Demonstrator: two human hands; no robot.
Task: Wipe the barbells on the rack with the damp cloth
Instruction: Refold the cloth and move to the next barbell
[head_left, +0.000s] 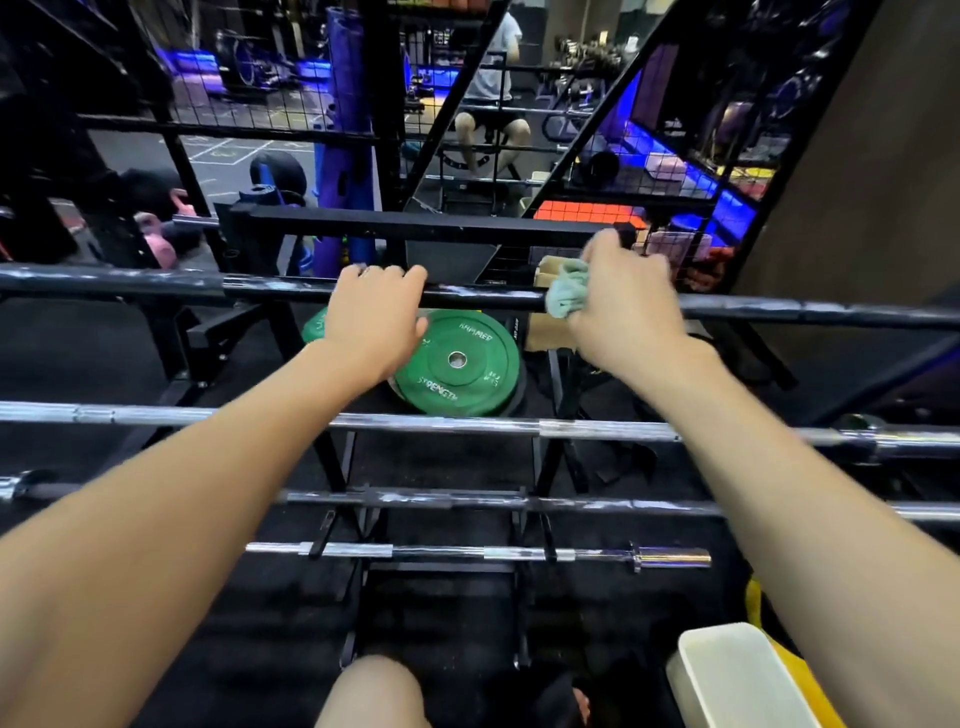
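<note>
Both hands work the top barbell (483, 300) across mid-frame: the left hand (373, 317) curls over its dark shaft, and the right hand (623, 301) presses a bunched damp cloth (567, 295) around it just right of centre. Judging by this, wiping sits on the uppermost bar; three lower barbells (441, 423) on the rack (363, 519) likely remain. Shaft lies open either way; a mesh panel (519, 260) crowds behind.

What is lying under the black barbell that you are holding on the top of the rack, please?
Under the black steel barbell, a round green rubber weight plate lies flat on the dark floor. The left hand covers its left edge and most of a second green plate beside it.
</note>
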